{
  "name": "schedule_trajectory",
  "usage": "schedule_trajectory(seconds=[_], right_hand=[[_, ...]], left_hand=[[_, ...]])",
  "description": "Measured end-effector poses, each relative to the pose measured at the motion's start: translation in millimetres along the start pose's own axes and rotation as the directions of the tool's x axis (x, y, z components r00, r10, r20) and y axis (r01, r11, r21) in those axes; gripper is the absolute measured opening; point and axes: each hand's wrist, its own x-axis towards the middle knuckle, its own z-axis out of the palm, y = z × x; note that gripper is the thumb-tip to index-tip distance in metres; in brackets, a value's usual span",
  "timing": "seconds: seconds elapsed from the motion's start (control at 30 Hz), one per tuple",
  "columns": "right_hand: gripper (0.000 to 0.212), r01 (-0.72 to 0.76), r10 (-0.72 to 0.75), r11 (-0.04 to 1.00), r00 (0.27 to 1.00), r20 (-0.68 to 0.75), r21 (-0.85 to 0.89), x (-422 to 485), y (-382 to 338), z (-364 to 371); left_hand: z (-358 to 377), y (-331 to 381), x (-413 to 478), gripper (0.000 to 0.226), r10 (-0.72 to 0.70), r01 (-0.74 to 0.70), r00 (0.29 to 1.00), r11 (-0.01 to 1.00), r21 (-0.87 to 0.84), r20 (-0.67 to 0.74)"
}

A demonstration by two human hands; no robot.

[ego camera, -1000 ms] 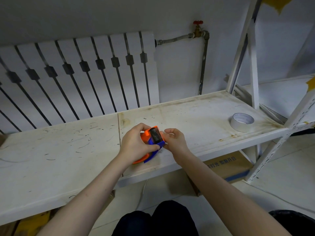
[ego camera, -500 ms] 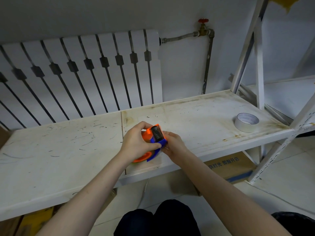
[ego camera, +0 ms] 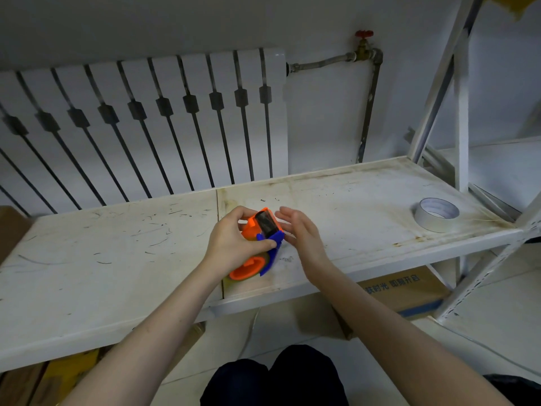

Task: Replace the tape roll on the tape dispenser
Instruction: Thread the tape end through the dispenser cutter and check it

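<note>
left hand (ego camera: 234, 244) grips tape dispenser (ego camera: 257, 244); right hand (ego camera: 301, 235) spread beside it.

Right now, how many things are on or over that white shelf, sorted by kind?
Tape dispensers: 1, the orange and blue dispenser, held in the left hand.
Tape rolls lying loose: 1, the white tape roll at the shelf's right end.
Hands: 2; the right hand is open beside the dispenser.
Total: 4

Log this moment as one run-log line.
left hand: gripping tape dispenser | right hand: open, beside it | spare tape roll: on shelf
</note>
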Motion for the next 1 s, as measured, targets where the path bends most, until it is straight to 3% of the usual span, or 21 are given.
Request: schedule_trajectory(seconds=[0.1, 0.2, 0.3, 0.43, 0.5, 0.6, 0.7, 0.77, 0.87, 1.0], right_hand=[[0.044, 0.096, -0.078, 0.989, 0.985, 0.154, -0.111, -11.2, -2.2, 5.1], [0.041, 0.046, -0.021, 0.994, 0.971, 0.239, -0.099, -21.8, 7.9, 9.3], [0.039, 0.049, -0.003, 0.986, 0.960, 0.280, -0.157, -27.4, 17.2, 8.2], [0.040, 0.050, 0.051, 0.915, 0.970, 0.238, -0.400, -16.1, 16.2, 0.7], [0.036, 0.067, 0.032, 0.936, 0.961, 0.273, -0.345, -15.4, 10.8, -0.9], [0.088, 0.180, -0.022, 0.913, 0.918, 0.397, -0.367, -18.7, 7.1, -1.8], [0.128, 0.327, -0.107, 0.741, 0.920, 0.378, -0.586, -23.8, 9.7, -3.0], [0.132, 0.343, -0.172, 0.687, 0.933, 0.315, -0.641, -29.0, 8.7, -1.2], [0.123, 0.308, -0.248, 0.723, 0.951, 0.184, -0.619, -32.2, 6.7, -0.2], [0.116, 0.281, -0.246, 0.746, 0.959, 0.141, -0.604, -31.2, 4.4, -16.8]], left_hand=[[2.7, -1.9, 3.0, 0.062, -0.040, 0.038, 0.998, 0.999, -0.031, -0.044], [3.8, -3.3, 4.4, 0.064, -0.107, 0.098, 0.990, 0.991, -0.092, -0.096], [1.1, -5.0, 5.8, 0.063, -0.160, 0.139, 0.978, 0.978, -0.154, -0.131], [-5.2, -4.7, 11.4, 0.053, -0.275, 0.214, 0.943, 0.933, -0.290, -0.188], [-9.9, -2.0, 13.4, 0.051, -0.392, 0.275, 0.902, 0.844, -0.460, -0.179], [-18.2, 5.9, 11.2, 0.039, -0.538, 0.339, 0.843, 0.565, -0.752, -0.024], [-21.7, 12.0, 4.5, 0.036, -0.590, 0.399, 0.797, 0.359, -0.844, 0.125], [-20.2, 12.8, 2.2, 0.045, -0.610, 0.445, 0.769, 0.293, -0.846, 0.193], [-16.2, 16.2, 2.2, 0.054, -0.590, 0.481, 0.767, 0.272, -0.834, 0.250], [-9.4, 19.8, 3.0, 0.062, -0.547, 0.534, 0.790, 0.391, -0.750, 0.278]])
